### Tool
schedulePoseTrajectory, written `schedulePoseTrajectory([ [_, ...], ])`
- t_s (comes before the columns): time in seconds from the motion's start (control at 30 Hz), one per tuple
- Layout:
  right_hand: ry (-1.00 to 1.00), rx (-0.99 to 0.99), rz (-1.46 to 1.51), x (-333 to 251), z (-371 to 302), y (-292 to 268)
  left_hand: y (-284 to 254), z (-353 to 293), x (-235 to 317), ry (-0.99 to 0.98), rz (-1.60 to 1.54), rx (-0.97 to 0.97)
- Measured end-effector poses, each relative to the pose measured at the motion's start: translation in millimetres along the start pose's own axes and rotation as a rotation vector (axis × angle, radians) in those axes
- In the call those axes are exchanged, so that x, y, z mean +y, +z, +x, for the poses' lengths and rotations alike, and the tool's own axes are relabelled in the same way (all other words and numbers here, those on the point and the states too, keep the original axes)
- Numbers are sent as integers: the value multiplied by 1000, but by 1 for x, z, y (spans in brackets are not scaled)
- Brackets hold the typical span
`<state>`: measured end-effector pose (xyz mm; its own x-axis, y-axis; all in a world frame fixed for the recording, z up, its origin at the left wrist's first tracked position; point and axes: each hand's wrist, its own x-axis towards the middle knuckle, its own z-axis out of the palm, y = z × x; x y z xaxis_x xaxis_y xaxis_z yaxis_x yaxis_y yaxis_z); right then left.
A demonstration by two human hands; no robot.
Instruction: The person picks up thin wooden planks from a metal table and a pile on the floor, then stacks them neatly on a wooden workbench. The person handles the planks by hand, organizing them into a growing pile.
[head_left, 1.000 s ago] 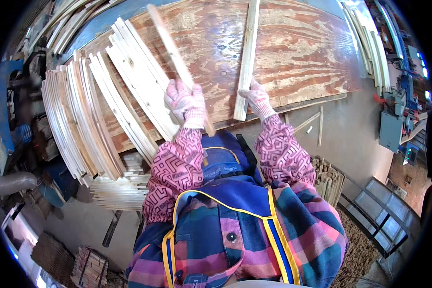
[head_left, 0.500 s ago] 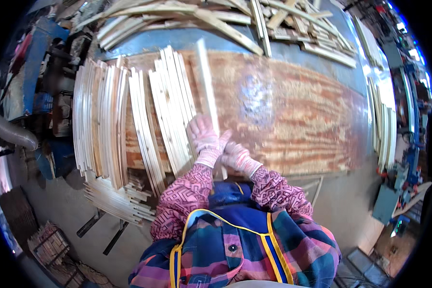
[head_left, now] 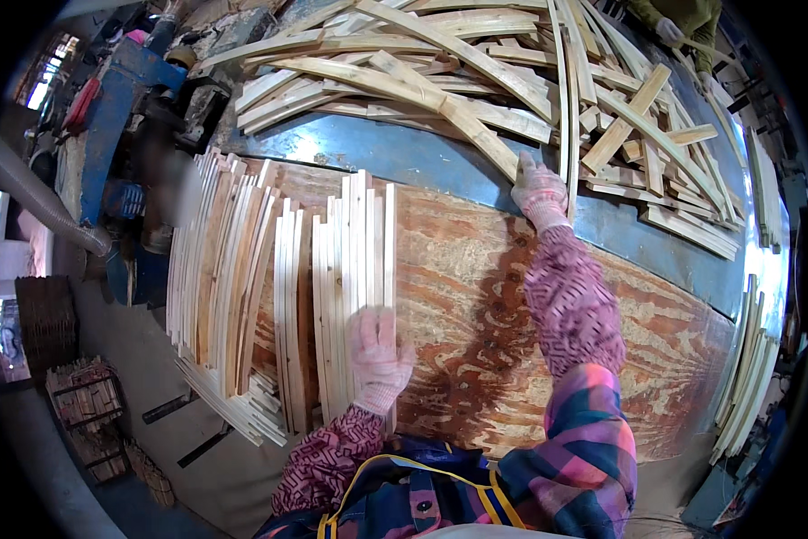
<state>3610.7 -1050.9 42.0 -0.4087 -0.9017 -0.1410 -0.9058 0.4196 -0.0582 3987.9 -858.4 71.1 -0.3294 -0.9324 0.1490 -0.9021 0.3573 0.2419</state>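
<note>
My left hand (head_left: 381, 357), in a pale pink knit glove, lies with fingers stretched out on the near part of a row of wooden strips (head_left: 355, 260). Its fingers rest at the row's right edge. My right hand (head_left: 541, 192), gloved the same way, reaches to the far edge of the plywood board (head_left: 458, 296). Its fingers are curled at the near end of a long wooden strip (head_left: 476, 135) from the loose pile. The glove hides part of that end. Two narrow upright strips (head_left: 566, 99) stand out just beside this hand.
A tangled pile of strips (head_left: 404, 27) covers the far blue table (head_left: 332, 144). More strips are lined up in a wide stack (head_left: 220, 269) at the left. Bundles (head_left: 750, 377) lean at the right edge. Another person's gloved hand (head_left: 669, 31) shows at the far right. Machinery stands left.
My hands, close together before, are now apart. The right has stretched forward to the pile. A strip that was near my hands now lies against the row, under my left hand.
</note>
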Motion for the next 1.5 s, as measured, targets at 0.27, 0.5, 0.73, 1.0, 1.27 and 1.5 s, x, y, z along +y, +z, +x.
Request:
schedulePoseTrajectory([
  [0.27, 124, -289, 946, 20, -107, -12, 57, 103, 79, -1065, -2222, -790],
  [0.5, 509, 68, 325, 41, -15, -38, 17, 81, 93, -758, -1624, -694],
  [0.73, 355, -35, 1078, 108, -60, 2, 10, -38, 45, -136, -304, -111],
  [1.0, 412, -22, 497, 68, -80, -12, -2, -52, 25, -61, 100, -171],
  [1.27, 751, -84, 509, -5, -17, -47, -11, -2, 60, -24, -30, -134],
  [1.5, 149, 52, 1984, 50, -67, -18, 7, 26, 61, -45, -513, -176],
])
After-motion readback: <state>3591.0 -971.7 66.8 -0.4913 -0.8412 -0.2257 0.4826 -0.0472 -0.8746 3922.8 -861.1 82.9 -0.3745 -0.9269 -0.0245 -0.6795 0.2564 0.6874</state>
